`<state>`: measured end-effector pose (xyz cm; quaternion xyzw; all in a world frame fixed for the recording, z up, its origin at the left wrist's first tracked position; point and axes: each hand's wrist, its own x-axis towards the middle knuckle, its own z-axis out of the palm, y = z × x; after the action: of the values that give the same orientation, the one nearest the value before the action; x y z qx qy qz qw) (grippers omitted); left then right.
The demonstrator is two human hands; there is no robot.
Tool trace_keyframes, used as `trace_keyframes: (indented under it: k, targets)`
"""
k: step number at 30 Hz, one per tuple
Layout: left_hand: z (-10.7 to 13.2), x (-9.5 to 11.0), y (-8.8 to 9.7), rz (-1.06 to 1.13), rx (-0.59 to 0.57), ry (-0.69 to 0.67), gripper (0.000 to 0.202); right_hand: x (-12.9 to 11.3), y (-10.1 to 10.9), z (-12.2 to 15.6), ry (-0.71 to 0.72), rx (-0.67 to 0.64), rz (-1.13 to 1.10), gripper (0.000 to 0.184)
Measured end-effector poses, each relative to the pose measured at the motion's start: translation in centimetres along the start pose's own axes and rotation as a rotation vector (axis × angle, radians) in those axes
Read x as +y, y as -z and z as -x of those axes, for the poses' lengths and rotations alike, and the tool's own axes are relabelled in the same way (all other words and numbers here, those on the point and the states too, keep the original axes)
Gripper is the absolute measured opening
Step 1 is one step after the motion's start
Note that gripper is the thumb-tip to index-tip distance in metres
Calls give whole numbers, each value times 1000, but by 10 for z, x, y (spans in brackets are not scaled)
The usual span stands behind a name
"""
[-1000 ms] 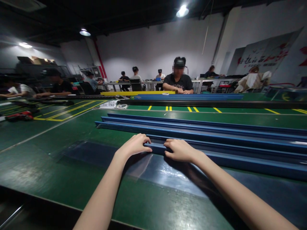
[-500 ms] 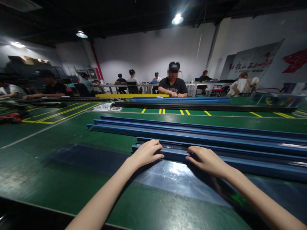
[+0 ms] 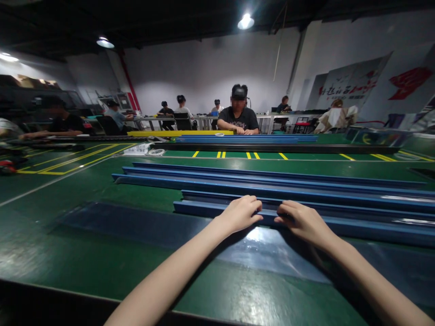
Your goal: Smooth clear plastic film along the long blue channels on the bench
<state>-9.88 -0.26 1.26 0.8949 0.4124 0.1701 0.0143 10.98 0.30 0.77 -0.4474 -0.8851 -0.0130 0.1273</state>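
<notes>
Several long blue rails lie side by side across the green table (image 3: 102, 253). The nearest blue rail (image 3: 200, 209) runs from the middle off to the right. My left hand (image 3: 239, 213) rests on its top edge with the fingers curled over it. My right hand (image 3: 302, 221) sits just to the right on the same rail, fingers bent over the edge too. A clear plastic sheet (image 3: 258, 253) lies on the table under my wrists, in front of the rail.
More blue rails (image 3: 238, 179) lie behind the near one. Across the table a person in a black shirt (image 3: 239, 118) sits at another stack of blue rails (image 3: 244, 138) and a yellow strip (image 3: 176, 133). Other people sit at the left and far back.
Both hands have slid right along the near rail and come closer together again. The rail's left end now lies further left of my left hand.
</notes>
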Motion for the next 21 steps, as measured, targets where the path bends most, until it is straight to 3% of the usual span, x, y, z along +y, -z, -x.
trace_keyframes:
  k: [8,13,21]
  targets:
    - [6,-4,10,-186,-74,72,15,-16,-2,-13,36,40,74,19]
    - [18,-15,17,-230,-52,155,13,-30,-14,-26,44,106,78,16]
    - [35,-35,25,-247,-52,202,7,-26,-12,-32,160,64,-235,19]
